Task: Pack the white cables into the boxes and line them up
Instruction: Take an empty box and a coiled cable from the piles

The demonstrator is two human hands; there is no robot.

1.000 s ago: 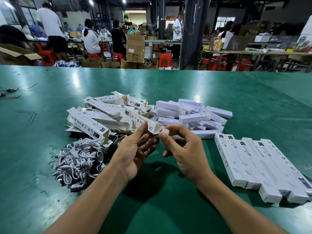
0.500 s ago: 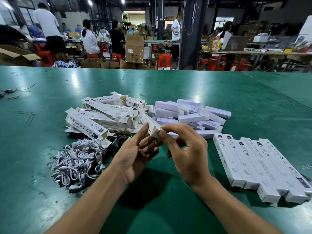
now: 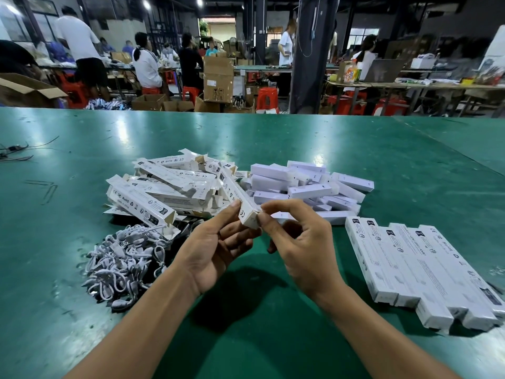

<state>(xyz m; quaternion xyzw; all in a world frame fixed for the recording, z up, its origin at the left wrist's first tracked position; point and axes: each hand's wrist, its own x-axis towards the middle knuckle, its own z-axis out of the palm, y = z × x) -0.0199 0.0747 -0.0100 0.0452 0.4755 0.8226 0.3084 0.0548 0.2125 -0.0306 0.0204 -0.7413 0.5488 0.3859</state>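
Note:
A long white printed box (image 3: pixel 238 197) is held in the air above the green table (image 3: pixel 273 138), its near end towards me. My left hand (image 3: pixel 216 250) grips it from the left. My right hand (image 3: pixel 297 242) pinches its near end with thumb and fingertip. Behind it lies a heap of open printed boxes (image 3: pixel 164 187), and to the right a heap of plain white inner boxes (image 3: pixel 306 184). A pile of white cables (image 3: pixel 123 261) lies at the left. A row of several closed boxes (image 3: pixel 418 272) lies side by side at the right.
Thin black wires (image 3: pixel 16 151) lie at the table's far left edge. Beyond the table stand a dark pillar (image 3: pixel 311 56), cardboard cartons (image 3: pixel 218 77), red stools and several people at other benches.
The box has been lifted off the heap and turned, so it points away from me. My right hand's fingertips have moved onto its near end.

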